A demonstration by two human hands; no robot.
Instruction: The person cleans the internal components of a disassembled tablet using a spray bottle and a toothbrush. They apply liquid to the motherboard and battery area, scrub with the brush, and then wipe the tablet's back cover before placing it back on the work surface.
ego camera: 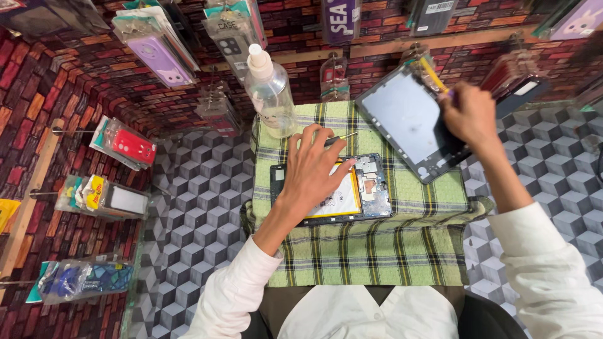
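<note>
Left hand: fingers spread flat, pressing on an opened dark tablet body with white-yellow battery and bare circuit board, lying on a green plaid woven cloth.
Right hand: clamped on a yellow-handled tool and a detached grey glass screen panel, tilted.
Beyond the left fingertips: a clear plastic pump bottle and a thin metal screwdriver.
Further left: glossy packaged phone cases hanging against brick-pattern wall.

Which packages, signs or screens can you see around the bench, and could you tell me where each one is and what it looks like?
Tablet screen: grey slab lifted by the right hand, upper right.
Lilac phone-case package: clear sleeve, hanging upper left.
Red phone-case package: on a peg, left wall.
Purple sign: top centre.
Opened tablet: on green plaid cloth, under the left hand.
</note>
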